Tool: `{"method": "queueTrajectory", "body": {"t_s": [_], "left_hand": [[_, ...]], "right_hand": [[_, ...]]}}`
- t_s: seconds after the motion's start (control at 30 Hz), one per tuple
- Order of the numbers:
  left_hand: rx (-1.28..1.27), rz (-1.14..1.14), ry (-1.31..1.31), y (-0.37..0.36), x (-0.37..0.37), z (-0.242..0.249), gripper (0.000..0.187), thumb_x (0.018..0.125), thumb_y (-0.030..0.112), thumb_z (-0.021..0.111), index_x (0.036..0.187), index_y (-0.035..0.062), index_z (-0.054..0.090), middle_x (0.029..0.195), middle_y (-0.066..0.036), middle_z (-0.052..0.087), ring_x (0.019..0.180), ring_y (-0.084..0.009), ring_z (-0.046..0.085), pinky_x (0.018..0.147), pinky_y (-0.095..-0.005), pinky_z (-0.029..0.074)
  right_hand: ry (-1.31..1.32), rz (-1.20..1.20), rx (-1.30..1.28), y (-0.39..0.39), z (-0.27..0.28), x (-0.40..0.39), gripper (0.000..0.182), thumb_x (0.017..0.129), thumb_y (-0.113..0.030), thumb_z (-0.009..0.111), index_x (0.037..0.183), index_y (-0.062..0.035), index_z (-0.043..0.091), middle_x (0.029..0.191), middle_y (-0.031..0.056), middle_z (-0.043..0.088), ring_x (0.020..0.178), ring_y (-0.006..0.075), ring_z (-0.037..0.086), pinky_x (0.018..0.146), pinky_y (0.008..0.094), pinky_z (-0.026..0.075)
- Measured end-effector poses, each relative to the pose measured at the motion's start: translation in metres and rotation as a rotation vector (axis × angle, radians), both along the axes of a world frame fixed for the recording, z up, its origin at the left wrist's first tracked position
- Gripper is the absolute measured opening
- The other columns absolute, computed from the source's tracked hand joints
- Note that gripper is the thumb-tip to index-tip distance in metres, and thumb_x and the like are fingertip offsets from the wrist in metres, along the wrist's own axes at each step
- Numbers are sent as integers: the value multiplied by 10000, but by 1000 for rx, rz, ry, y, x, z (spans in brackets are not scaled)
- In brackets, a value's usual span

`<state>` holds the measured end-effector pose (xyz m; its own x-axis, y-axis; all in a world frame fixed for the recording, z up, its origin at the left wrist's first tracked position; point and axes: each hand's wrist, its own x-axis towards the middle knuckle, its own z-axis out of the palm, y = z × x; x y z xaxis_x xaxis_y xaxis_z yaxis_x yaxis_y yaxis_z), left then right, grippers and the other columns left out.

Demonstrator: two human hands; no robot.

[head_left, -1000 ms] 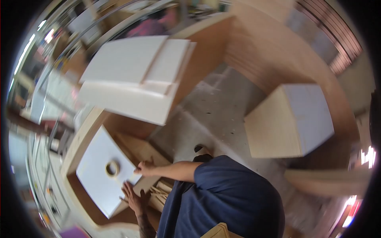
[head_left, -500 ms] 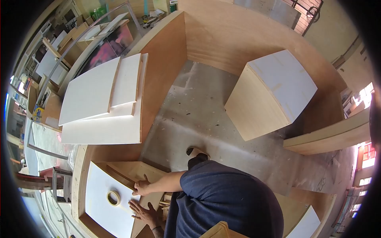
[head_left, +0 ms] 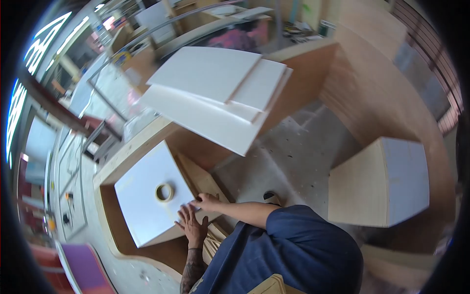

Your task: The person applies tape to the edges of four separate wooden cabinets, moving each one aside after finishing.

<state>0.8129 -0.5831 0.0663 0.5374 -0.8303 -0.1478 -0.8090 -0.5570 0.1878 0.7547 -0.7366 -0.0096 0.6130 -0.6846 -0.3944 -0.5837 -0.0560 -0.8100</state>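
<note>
while both hands rest flat and open-fingered on the work, neither grip is closed on anything: the left hand [head_left: 191,226] lies spread, palm down, on the near edge of a white square laminated panel [head_left: 147,198], and the right hand [head_left: 206,202] lies just beside it, fingers extended over the same edge where the panel meets a bare plywood piece [head_left: 198,181]. a tan roll of masking tape [head_left: 165,192] sits flat near the middle of the white panel, close to the fingertips but apart from them. the panel lies on a brown wooden tabletop [head_left: 132,147] with a pale raised rim. beyond it, a stack of white flat boards [head_left: 220,93] overlaps, tilted, well apart from the hands. to the right, on the grey concrete floor [head_left: 289,157], stands a plywood box with a white face [head_left: 379,183]. the person's navy blue shirt [head_left: 289,255] fills the lower view.
</note>
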Motion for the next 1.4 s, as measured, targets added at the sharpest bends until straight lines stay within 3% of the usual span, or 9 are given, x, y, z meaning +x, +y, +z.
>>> {"method": "queueTrajectory", "body": {"t_s": [0.07,0.17,0.33,0.4,0.53,0.8,1.13,1.27,1.4], "left_hand": [[25,-29,-35,7,6,9,1059,884,433,813,1746,193,245,1810,-119,232,1674,-349,187,1285,-731,10],[-8,13,-84,35,34,5,1040,887,425,811,1744,227,255,1801,-96,267,1667,-344,214,1282,-737,-8],[35,103,-104,51,56,11,1044,872,481,813,1730,197,290,1798,-166,241,1667,-401,178,1272,-756,-18],[23,140,-69,42,50,14,1049,886,490,800,1735,182,267,1806,-174,204,1674,-402,139,1268,-757,-30],[-43,64,-53,8,18,3,1089,894,568,768,1743,160,223,1817,-160,171,1683,-363,134,1252,-785,-12],[-82,99,11,1,6,-2,1068,893,468,804,1739,172,224,1802,-144,232,1669,-334,208,1277,-760,45],[-89,226,39,-11,-9,-1,1036,884,366,792,1738,171,239,1809,-130,216,1674,-320,196,1285,-744,-2],[-55,249,30,-20,-16,4,1033,885,350,785,1739,166,235,1813,-133,205,1677,-316,190,1286,-740,-11],[2,269,-16,-24,-20,5,1034,883,336,776,1738,139,229,1809,-146,211,1676,-321,196,1283,-743,-2]], "right_hand": [[-157,6,76,-7,-18,5,725,915,-712,702,1260,-75,714,1215,154,784,1189,325,724,1140,562,417],[-126,-20,-99,-8,-19,4,622,916,-586,774,1226,-51,711,1149,158,797,1083,326,757,940,445,577],[-151,51,-70,-15,-28,3,576,937,-476,819,1244,-6,692,1126,155,803,999,277,776,882,411,597],[-291,-13,141,-17,-26,2,601,930,-506,805,1288,-38,686,1164,121,808,1068,270,764,987,451,544],[-336,-17,135,-17,-30,2,498,975,-327,824,1301,4,648,1073,106,787,944,182,736,828,346,587],[-375,-70,304,-17,-13,8,506,962,-281,822,1321,20,629,1166,88,765,1021,178,711,894,349,574],[-204,77,332,-25,-7,9,446,932,-331,883,1153,29,740,1128,94,785,981,166,714,870,349,576],[-186,111,346,-26,-30,17,543,926,-359,877,1217,69,713,1181,157,785,1056,192,733,877,360,586],[-109,237,312,-38,-10,8,748,872,-520,881,1284,68,673,1222,193,758,1115,249,725,915,391,587]]}}
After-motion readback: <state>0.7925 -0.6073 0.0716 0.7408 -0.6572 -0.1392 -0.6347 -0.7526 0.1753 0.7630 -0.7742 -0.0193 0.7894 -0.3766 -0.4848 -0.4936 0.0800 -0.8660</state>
